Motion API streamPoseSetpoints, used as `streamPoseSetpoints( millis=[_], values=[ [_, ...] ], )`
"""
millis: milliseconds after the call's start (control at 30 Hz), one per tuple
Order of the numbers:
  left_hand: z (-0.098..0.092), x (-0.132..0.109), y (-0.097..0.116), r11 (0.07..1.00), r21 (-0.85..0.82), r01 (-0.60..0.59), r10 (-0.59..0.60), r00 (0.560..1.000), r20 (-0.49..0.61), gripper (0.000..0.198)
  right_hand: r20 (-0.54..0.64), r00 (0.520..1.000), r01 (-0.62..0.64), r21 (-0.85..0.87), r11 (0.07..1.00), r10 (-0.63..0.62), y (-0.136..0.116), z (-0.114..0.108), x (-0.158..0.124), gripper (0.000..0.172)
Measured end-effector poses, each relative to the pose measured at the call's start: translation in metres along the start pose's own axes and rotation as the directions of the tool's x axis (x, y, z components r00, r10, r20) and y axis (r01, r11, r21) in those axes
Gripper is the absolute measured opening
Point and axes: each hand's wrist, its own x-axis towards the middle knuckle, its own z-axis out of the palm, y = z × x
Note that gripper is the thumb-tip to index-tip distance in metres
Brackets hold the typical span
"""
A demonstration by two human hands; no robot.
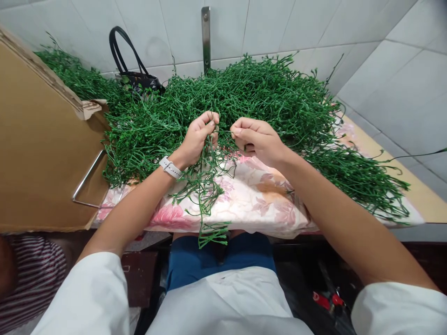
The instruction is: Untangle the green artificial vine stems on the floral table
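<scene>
My left hand (202, 137), with a white watch on its wrist, pinches a thin green artificial stem; more stems (206, 186) hang below it over the front of the table. Just to the right, my right hand (256, 139) is closed on a green stem, and a thin strand spans the gap between both hands. Behind them lies a large tangled heap of green plastic stems (244, 88) with small budded tips. A neater bundle of stems (363, 181) rests to the right of my right forearm.
A pink-and-white floral cloth (258, 204) covers the table. At the left stands a large cardboard box (45, 153), with a bent metal wire frame (87, 184) by it. A black handbag (139, 79) sits against the tiled wall. A person's striped garment (35, 274) shows at lower left.
</scene>
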Motion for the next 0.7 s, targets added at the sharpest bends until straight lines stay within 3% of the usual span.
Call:
streamPoseSetpoints(
  millis=[200, 333, 400, 500, 600, 700],
  values=[
    [-0.006, 0.002, 0.006, 0.994, 0.106, -0.018, 0.015, 0.999, 0.032, 0.031, -0.138, 0.985, 0.089, -0.112, 0.99, -0.104, -0.002, -0.003, 0.001, 0.056],
    [-0.005, 0.0, 0.008, 0.89, 0.446, -0.093, -0.017, 0.971, 0.236, 0.059, -0.194, 0.97, 0.113, -0.167, 0.979, -0.145, 0.001, -0.012, 0.004, 0.058],
    [-0.002, -0.001, 0.006, 0.86, 0.494, -0.128, -0.023, 0.958, 0.287, 0.065, -0.207, 0.963, 0.132, -0.201, 0.971, -0.174, 0.001, -0.017, 0.004, 0.058],
    [0.005, -0.002, 0.005, 0.937, 0.335, -0.101, 0.038, 0.981, 0.189, 0.064, -0.177, 0.968, 0.134, -0.243, 0.961, -0.18, -0.002, -0.019, 0.003, 0.057],
    [0.013, -0.003, 0.005, 0.99, 0.138, 0.025, -0.033, 0.998, 0.058, 0.058, -0.088, 0.986, 0.116, -0.232, 0.966, -0.139, -0.005, -0.012, 0.002, 0.057],
    [0.018, -0.003, 0.004, 0.997, 0.063, 0.051, -0.05, 0.998, -0.031, 0.057, -0.003, 0.983, 0.178, -0.237, 0.955, -0.184, -0.006, -0.002, 0.002, 0.059]
  ],
)
